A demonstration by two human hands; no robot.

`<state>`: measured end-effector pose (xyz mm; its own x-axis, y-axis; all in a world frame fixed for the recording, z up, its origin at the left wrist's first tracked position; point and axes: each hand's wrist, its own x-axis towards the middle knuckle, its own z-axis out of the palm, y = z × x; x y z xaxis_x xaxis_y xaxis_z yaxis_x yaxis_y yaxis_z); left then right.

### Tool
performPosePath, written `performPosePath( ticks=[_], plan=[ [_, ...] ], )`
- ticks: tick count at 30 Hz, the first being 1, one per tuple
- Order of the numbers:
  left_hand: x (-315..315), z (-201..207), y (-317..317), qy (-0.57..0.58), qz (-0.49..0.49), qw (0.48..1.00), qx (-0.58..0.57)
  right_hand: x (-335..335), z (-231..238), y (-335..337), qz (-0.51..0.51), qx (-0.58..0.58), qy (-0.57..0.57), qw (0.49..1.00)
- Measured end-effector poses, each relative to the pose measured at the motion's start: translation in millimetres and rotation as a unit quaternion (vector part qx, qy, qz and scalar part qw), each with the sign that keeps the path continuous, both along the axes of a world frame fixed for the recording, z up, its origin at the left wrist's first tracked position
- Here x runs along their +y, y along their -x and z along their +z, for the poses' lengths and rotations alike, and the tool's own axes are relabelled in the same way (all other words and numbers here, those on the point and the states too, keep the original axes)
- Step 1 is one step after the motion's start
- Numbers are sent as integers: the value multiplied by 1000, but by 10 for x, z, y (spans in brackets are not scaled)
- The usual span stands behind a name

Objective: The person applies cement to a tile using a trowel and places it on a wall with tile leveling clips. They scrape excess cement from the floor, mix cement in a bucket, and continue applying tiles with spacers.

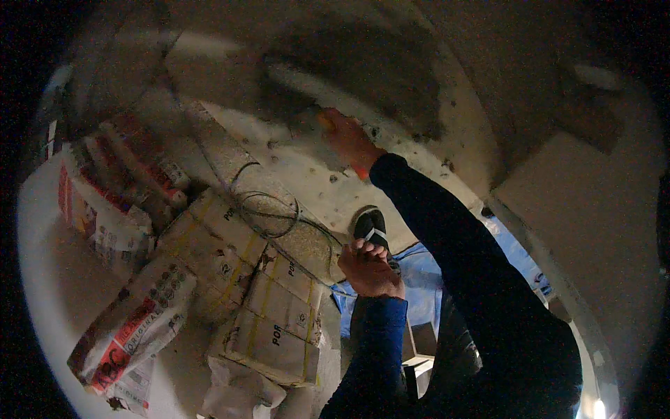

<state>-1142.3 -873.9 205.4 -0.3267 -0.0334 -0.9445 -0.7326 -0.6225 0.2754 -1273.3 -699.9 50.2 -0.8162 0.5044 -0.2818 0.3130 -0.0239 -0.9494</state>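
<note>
Ahead of me, my right hand is closed around the orange handle of what looks like a plastering trowel. Its grey blade lies in dim light against a pale, dark-speckled surface. A dark, wet-looking patch spreads just beyond the hand. Closer to me, my left hand is held with its fingers curled in, and nothing shows in it. Behind that hand is a dark shoe with a white stripe.
Strapped cardboard boxes are stacked at the left, next to red-and-white bags. A dark cable loops over the floor by the boxes. Blue sheeting lies near my legs. A pale panel stands at the right.
</note>
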Motion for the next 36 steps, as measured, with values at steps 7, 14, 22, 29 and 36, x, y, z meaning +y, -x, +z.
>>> performPosePath(
  ticks=[7,14,22,29,36],
  plan=[
    [-55,-106,-260,90,16,996,-8,-37,1800,-218,59,42,-106,992],
    [-862,-278,-725,140,-9,989,41,-350,3707,-2039,105,-101,9,989],
    [-2258,481,-1705,167,-114,975,93,-610,5724,-5029,191,-229,18,955],
    [-1425,1326,-2186,-435,-281,824,228,-701,6449,-7716,125,-188,126,966],
    [-40,2229,-3267,95,-729,621,271,-940,6610,-9815,-78,-170,152,970]
  ],
)
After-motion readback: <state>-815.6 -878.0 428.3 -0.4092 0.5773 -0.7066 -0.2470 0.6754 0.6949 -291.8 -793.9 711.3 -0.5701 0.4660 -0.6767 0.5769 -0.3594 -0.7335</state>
